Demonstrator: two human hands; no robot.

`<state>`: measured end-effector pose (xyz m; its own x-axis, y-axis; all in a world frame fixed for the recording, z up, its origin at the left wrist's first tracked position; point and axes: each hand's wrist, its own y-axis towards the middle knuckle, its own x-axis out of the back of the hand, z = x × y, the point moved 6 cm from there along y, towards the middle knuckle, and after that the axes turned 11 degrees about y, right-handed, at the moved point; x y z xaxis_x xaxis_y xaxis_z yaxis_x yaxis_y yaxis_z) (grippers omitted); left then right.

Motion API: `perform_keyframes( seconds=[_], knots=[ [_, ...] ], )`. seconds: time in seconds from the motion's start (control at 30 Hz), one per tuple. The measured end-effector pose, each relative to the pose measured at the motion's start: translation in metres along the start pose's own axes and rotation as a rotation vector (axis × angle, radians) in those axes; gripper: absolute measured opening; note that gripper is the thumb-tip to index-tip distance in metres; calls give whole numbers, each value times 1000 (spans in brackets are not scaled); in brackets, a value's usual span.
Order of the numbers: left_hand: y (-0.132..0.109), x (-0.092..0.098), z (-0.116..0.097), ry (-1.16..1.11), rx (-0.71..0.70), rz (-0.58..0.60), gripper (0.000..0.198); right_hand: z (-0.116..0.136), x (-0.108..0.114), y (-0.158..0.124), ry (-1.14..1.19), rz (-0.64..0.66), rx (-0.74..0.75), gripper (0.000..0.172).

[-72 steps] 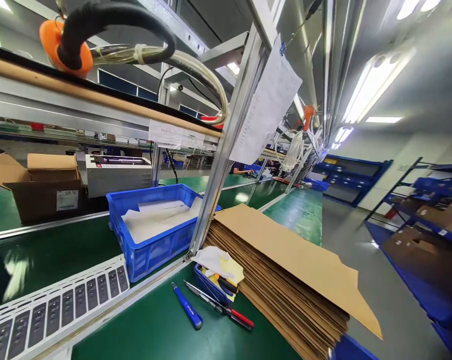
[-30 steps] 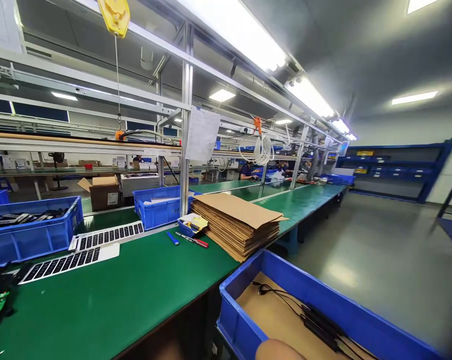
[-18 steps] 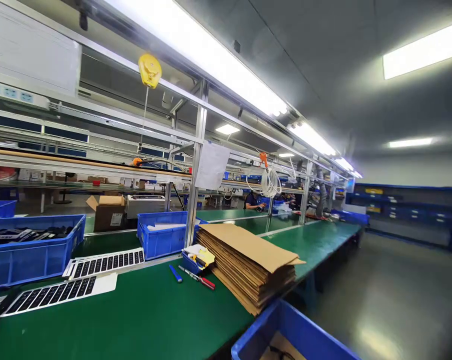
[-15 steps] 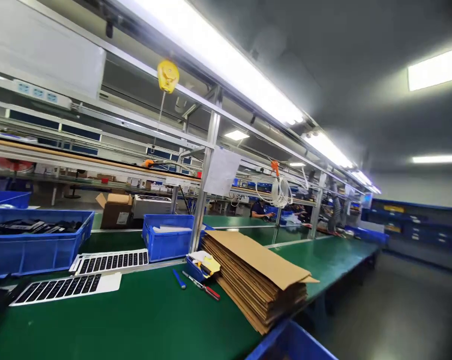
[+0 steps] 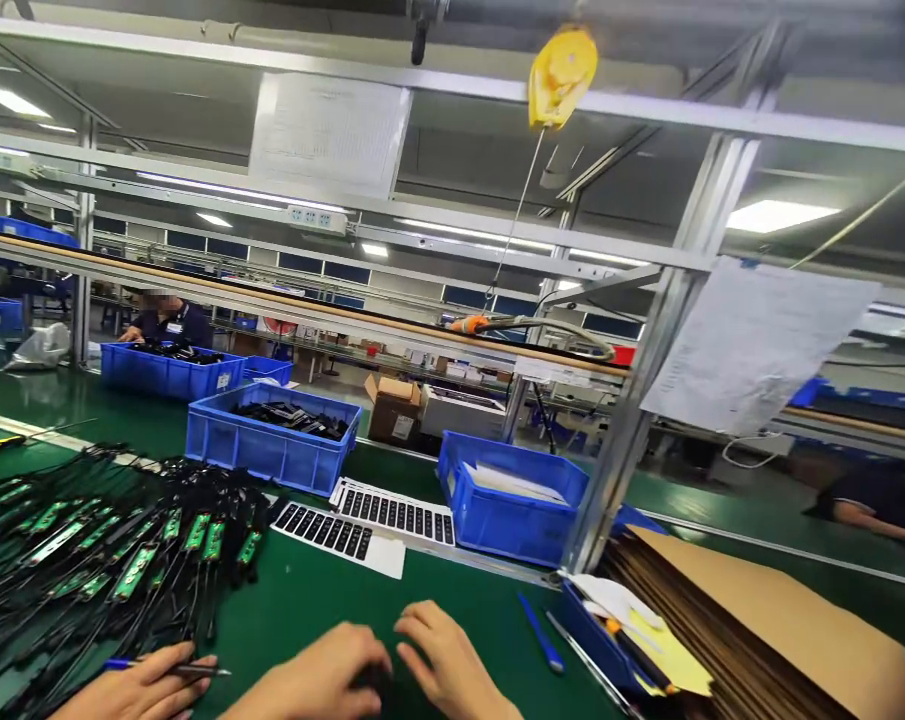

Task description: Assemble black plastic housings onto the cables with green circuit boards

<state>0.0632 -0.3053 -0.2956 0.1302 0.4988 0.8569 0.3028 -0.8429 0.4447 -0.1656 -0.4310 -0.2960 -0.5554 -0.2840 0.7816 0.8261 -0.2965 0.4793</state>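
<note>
My left hand (image 5: 321, 672) is at the bottom middle above the green table, its fingers loosely curved with a dark gap below them. I see nothing held in it. Facing it, my right hand (image 5: 448, 660) has thumb and fingers apart and holds nothing. A third hand (image 5: 148, 687), apparently another person's, reaches in at the bottom left with a blue pen (image 5: 120, 664) between its fingers. Beside that hand lie many small green circuit boards (image 5: 134, 572) with black cables. Sheets of black labels (image 5: 328, 530) lie beyond my hands.
Blue bins hold black parts (image 5: 291, 418) and white sheets (image 5: 516, 482). To the right are a blue pen-like tool (image 5: 540, 632), a small blue box (image 5: 602, 640) and stacked cardboard (image 5: 789, 610). A metal post (image 5: 647, 400) rises there. A yellow balancer (image 5: 562, 75) hangs above. Other people sit beyond.
The view has swung left and closer to the table. Both my hands, the hand with the pen and the circuit boards have come into view; the cardboard stack has shifted to the right edge.
</note>
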Motion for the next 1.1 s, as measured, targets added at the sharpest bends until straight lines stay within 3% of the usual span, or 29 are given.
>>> perform_keyframes(
  seconds=[0.07,0.13,0.2,0.33,0.47,0.6,0.73,0.9,1.1],
  knots=[
    [29,-34,-45,-8,-107,158,36,-43,-11,1,50,-47,-232,24],
    [48,-70,-73,-26,-177,363,44,-86,-19,3,143,-131,-444,27],
    [58,-92,-80,-23,-157,457,51,-122,-24,12,190,-225,-597,28],
    [54,-113,-69,30,-116,479,56,-166,-32,53,158,-312,-718,42],
    [49,-124,-59,-27,-77,482,61,-173,-46,80,180,-301,-705,54],
    [60,-123,-47,-10,-4,396,64,-173,-47,72,250,-224,-673,48],
    [68,-129,-51,49,-23,435,65,-179,-24,42,212,-172,-684,48],
    [67,-139,-65,136,-58,540,61,-173,8,24,-17,-217,-698,47],
    [66,-129,-70,107,-77,509,61,-151,-15,54,-51,-133,-562,31]
  ],
)
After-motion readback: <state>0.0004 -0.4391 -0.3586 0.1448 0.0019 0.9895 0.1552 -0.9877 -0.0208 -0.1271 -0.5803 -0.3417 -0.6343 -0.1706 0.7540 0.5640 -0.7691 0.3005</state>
